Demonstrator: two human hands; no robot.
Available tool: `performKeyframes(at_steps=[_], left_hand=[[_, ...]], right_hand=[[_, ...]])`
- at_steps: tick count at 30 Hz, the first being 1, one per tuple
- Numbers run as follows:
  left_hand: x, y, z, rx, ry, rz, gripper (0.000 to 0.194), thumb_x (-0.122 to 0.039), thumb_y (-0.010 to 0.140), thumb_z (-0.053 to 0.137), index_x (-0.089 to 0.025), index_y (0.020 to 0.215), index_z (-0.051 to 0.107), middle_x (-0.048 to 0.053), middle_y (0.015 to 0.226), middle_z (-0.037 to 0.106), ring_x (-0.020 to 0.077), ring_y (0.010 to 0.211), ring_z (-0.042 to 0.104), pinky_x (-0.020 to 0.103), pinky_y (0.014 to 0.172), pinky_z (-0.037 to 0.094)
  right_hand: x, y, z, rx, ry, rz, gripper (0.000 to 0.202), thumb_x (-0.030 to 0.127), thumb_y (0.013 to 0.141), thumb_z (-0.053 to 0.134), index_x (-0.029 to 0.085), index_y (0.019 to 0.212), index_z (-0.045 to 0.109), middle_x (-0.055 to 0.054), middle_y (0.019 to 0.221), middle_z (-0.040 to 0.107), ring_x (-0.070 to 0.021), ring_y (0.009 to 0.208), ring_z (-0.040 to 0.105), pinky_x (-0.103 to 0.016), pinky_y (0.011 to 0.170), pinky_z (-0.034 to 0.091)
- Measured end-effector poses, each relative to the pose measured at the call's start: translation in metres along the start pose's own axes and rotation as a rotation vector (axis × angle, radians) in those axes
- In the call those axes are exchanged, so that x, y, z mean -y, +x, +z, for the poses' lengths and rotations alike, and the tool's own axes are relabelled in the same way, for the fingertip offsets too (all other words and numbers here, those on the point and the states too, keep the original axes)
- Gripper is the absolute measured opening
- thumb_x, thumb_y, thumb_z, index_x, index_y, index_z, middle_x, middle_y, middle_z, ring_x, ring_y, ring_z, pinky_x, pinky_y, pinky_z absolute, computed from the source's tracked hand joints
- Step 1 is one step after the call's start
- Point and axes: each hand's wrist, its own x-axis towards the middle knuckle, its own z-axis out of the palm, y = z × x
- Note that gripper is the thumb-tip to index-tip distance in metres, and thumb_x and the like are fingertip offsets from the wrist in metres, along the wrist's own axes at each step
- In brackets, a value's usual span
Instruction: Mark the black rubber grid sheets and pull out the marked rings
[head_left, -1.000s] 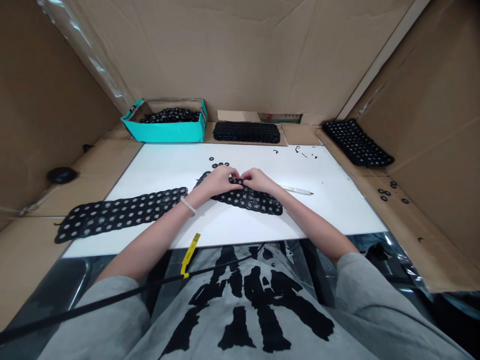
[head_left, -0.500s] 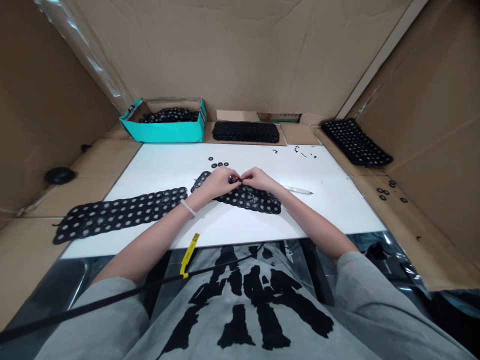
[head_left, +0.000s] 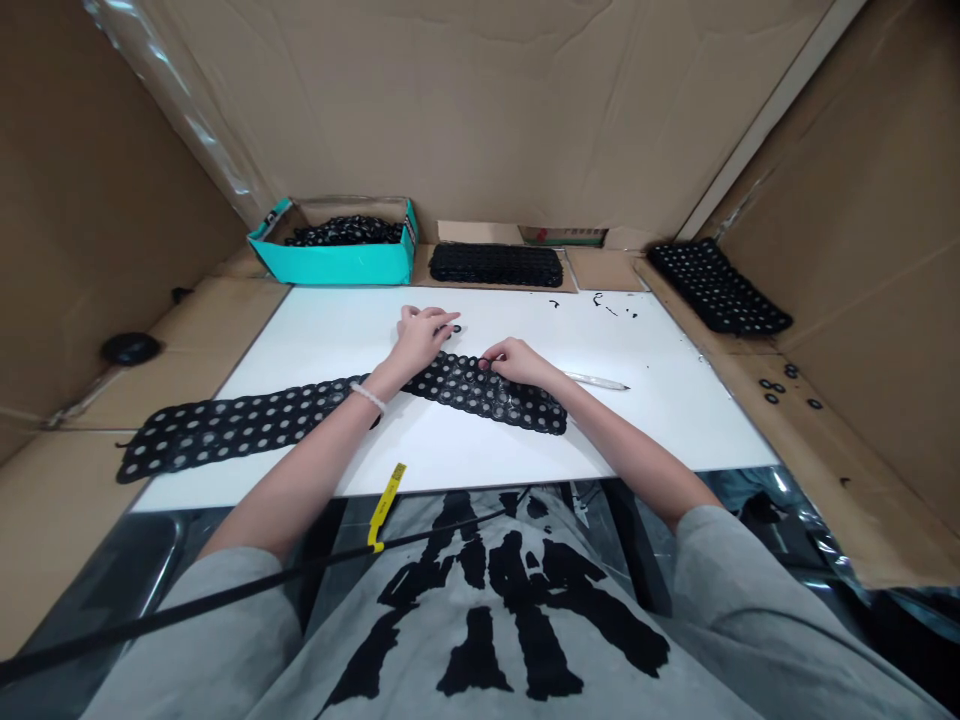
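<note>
A short black sheet of joined rings with grey centres (head_left: 499,392) lies slanted on the white board. My right hand (head_left: 519,362) pinches at its far edge, thumb and forefinger together; a small dark piece may be between the fingertips. My left hand (head_left: 422,340) is over the loose rings beyond the sheet, fingers stretched out and apart. One loose black ring (head_left: 457,329) shows beside its fingertips; the others there are hidden under the hand. A longer sheet of the same kind (head_left: 240,425) lies to the left, partly behind my left wrist.
A turquoise box (head_left: 337,262) holding black pieces stands at the back left. Beside it is a stack of black sheets (head_left: 495,265). Another dotted sheet (head_left: 718,288) and several loose rings (head_left: 771,385) lie right. A white pen (head_left: 600,381) lies behind my right forearm. Cardboard walls (head_left: 480,120) surround the board.
My left hand has left the sheet's edge and moved up and left over the loose rings, its fingers opening. My right hand stays at the sheet's edge.
</note>
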Motion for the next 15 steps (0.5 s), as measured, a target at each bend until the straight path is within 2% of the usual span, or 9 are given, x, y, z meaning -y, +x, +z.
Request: performKeyframes(at_steps=[2, 4, 6, 9, 12, 15], left_hand=[[-0.01, -0.002, 0.002, 0.074, -0.02, 0.101, 0.029, -0.037, 0.092, 0.056, -0.02, 0.102, 0.077, 0.011, 0.103, 0.073, 0.0268, 0.099, 0.06, 0.044, 0.095, 0.041], [-0.019, -0.005, 0.003, 0.207, -0.067, 0.183, 0.027, -0.043, 0.085, 0.065, -0.02, 0.091, 0.076, 0.007, 0.086, 0.071, 0.0221, 0.085, 0.061, 0.036, 0.085, 0.044], [-0.025, -0.008, 0.002, 0.294, -0.096, 0.188, 0.026, -0.044, 0.077, 0.071, -0.019, 0.084, 0.073, 0.003, 0.076, 0.068, 0.0193, 0.074, 0.06, 0.031, 0.073, 0.044], [-0.027, -0.012, 0.003, 0.314, -0.12, 0.14, 0.017, -0.034, 0.074, 0.07, -0.018, 0.08, 0.072, 0.003, 0.073, 0.068, 0.0178, 0.069, 0.061, 0.029, 0.066, 0.043], [-0.026, -0.013, 0.005, 0.289, -0.131, 0.12, 0.016, -0.022, 0.073, 0.064, -0.019, 0.084, 0.076, 0.003, 0.077, 0.073, 0.0182, 0.072, 0.064, 0.029, 0.071, 0.047], [-0.016, -0.009, 0.004, 0.266, -0.178, -0.015, 0.02, -0.021, 0.076, 0.061, -0.019, 0.085, 0.079, 0.004, 0.081, 0.077, 0.0202, 0.075, 0.067, 0.03, 0.076, 0.05]], right_hand=[[-0.002, 0.002, 0.0, -0.001, 0.024, -0.029, 0.038, -0.001, 0.072, 0.048, 0.014, 0.087, 0.08, -0.004, 0.089, 0.078, -0.0156, 0.085, 0.067, -0.025, 0.085, 0.049], [-0.003, 0.003, 0.0, -0.003, 0.048, -0.045, 0.039, -0.001, 0.071, 0.048, 0.014, 0.089, 0.08, -0.004, 0.09, 0.078, -0.0165, 0.087, 0.068, -0.026, 0.087, 0.049], [-0.004, 0.004, 0.0, 0.001, 0.074, -0.041, 0.039, -0.001, 0.072, 0.049, 0.014, 0.09, 0.08, -0.004, 0.091, 0.078, -0.0176, 0.09, 0.069, -0.027, 0.088, 0.05], [-0.003, 0.003, 0.0, 0.009, 0.098, -0.029, 0.039, 0.0, 0.072, 0.05, 0.015, 0.091, 0.081, -0.004, 0.094, 0.079, -0.0187, 0.093, 0.07, -0.027, 0.091, 0.051], [-0.002, 0.002, -0.001, 0.009, 0.093, -0.015, 0.041, -0.001, 0.072, 0.05, 0.016, 0.091, 0.082, -0.003, 0.096, 0.079, -0.0189, 0.097, 0.071, -0.027, 0.095, 0.051], [-0.002, 0.002, -0.001, -0.001, 0.1, 0.019, 0.042, -0.001, 0.071, 0.05, 0.017, 0.091, 0.082, -0.003, 0.096, 0.079, -0.0189, 0.098, 0.071, -0.027, 0.096, 0.051]])
